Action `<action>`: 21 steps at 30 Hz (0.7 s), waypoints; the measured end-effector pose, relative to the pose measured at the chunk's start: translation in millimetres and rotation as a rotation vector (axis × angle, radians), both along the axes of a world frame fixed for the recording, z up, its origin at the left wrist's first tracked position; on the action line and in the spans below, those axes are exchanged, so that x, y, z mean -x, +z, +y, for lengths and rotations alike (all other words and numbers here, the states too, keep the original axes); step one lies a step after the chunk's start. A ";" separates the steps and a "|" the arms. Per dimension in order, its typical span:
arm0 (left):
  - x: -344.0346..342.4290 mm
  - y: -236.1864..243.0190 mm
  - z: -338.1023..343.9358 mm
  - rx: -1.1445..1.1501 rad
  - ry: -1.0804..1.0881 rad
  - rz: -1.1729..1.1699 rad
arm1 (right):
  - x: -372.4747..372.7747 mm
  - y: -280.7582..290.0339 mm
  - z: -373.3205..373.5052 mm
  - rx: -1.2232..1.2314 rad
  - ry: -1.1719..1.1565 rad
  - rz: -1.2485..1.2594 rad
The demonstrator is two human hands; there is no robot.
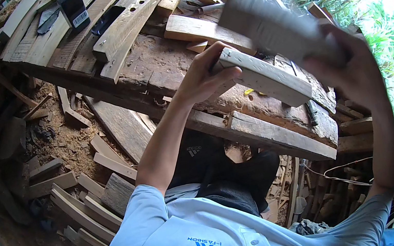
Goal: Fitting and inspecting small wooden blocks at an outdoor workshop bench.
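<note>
While the left hand (202, 77) pins the near end of a pale squared wood block (265, 79) with fingers wrapped over its top and thumb under the end face, the block sits raised above the rough dark workbench slab (166, 65), angled down toward the right. Head view only: right hand (341, 65) is clamped on a grey flat board (272, 29), motion-blurred, held just above the block's far half (contact between the two cannot be told from the blur). Judgement: the stroke would go best with the left grip kept firm and clear of the board's path, fingers back near the end, and the board kept flat to the block's face. Left forearm reaches up from the pale blue shirt (185, 239), elbow bent; right arm is raised high, wrist cocked inward. Loose curved planks (127, 17) lie beyond.
</note>
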State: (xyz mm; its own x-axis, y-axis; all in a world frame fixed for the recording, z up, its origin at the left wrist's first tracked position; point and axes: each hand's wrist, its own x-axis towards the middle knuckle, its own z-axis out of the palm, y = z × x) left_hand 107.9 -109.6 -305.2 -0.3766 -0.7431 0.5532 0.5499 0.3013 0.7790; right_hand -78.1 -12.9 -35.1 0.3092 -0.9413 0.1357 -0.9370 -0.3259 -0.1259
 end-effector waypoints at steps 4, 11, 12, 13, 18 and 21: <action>2.1 -3.4 -5.7 0.021 0.015 -0.029 | 6.2 -4.7 -0.6 0.171 0.147 0.025; 4.7 -1.3 0.5 -0.046 0.033 -0.044 | 10.0 -8.3 -1.2 0.084 -0.029 -0.045; 3.8 -2.8 -6.5 0.000 0.041 -0.055 | 10.5 -14.5 -0.7 0.118 -0.070 -0.261; 3.5 -4.8 -10.2 0.046 0.047 -0.066 | 6.5 -19.6 0.1 0.151 -0.113 -0.478; 10.7 -5.7 -7.1 0.035 0.033 -0.067 | 2.6 -12.0 -1.9 -0.015 -0.084 -0.078; 8.8 -7.4 -14.7 0.029 0.043 -0.033 | 6.3 -15.4 -5.5 0.111 -0.099 -0.334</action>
